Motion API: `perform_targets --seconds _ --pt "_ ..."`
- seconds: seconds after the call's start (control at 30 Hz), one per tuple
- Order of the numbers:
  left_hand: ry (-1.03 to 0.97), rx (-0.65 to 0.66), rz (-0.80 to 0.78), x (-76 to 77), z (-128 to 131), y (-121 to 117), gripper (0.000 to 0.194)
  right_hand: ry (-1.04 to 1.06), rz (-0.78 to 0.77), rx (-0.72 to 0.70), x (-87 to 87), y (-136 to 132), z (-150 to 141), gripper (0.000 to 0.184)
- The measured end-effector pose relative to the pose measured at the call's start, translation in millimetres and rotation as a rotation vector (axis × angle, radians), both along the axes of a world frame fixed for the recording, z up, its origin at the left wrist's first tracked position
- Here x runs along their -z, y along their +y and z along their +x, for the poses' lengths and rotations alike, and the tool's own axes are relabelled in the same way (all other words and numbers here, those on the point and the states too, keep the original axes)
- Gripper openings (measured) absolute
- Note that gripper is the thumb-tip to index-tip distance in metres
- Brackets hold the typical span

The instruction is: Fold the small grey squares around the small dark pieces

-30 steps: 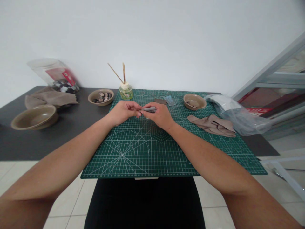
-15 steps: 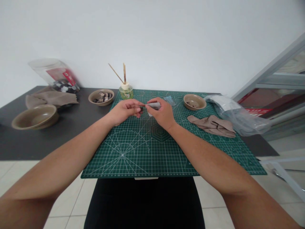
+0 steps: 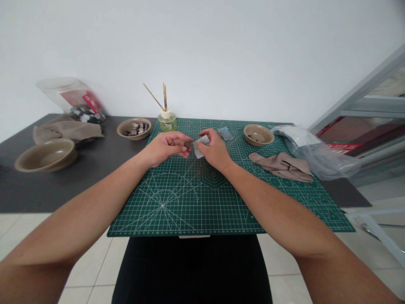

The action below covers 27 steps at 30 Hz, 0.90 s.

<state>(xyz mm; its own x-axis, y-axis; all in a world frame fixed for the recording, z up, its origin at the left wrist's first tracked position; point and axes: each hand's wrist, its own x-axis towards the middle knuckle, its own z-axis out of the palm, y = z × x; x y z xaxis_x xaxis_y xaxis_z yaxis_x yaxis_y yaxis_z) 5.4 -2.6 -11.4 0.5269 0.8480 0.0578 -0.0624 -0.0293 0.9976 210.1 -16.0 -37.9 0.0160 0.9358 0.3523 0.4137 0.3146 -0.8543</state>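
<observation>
Over the green cutting mat (image 3: 177,211), my left hand (image 3: 167,147) pinches a small dark flat piece (image 3: 187,144) between thumb and fingers. Its exact kind is too small to make out. Close beside it, my right hand (image 3: 215,147) is closed on a folded light-grey piece of sandpaper or cloth (image 3: 201,147), its lower edge facing the dark piece. Behind my right hand a small blue-grey packet (image 3: 225,134) lies on the mat.
A bowl of dark and pale pieces (image 3: 134,129), a reed diffuser (image 3: 167,120), another bowl (image 3: 46,157), brown cloth (image 3: 69,130) and a clear jar (image 3: 74,99) stand left. At right are a small bowl (image 3: 258,135), crumpled brown cloth (image 3: 283,166) and a plastic bag (image 3: 316,152).
The grey sheet in my right hand has tilted downward and come slightly away from the dark piece. More of the dark piece's flat face shows in my left hand.
</observation>
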Motion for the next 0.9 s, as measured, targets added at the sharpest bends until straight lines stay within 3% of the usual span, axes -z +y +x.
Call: perform_targets --seconds 0.23,0.43,0.57,0.67,0.9 --pt "-0.078 0.136 -0.036 -1.4 -2.3 -2.5 0.036 -0.004 -0.066 -0.167 2.3 -0.2 -0.9 0.031" --pt "-0.053 0.130 0.039 -1.7 -1.9 -3.4 0.037 -0.010 -0.119 -0.373 9.2 -0.1 -3.5 0.034" --pt "-0.057 0.146 0.035 -2.4 -0.6 -4.1 0.038 -0.066 0.016 -0.252 6.1 0.1 -3.4 0.035" --pt "-0.086 0.161 0.015 -2.1 -0.2 -3.3 0.040 -0.099 0.117 -0.135 -1.4 -1.9 -2.4 0.026" --pt "-0.159 0.073 -0.011 3.1 -1.0 1.7 0.046 0.064 0.083 -0.268 -10.6 -11.1 -3.1 0.018"
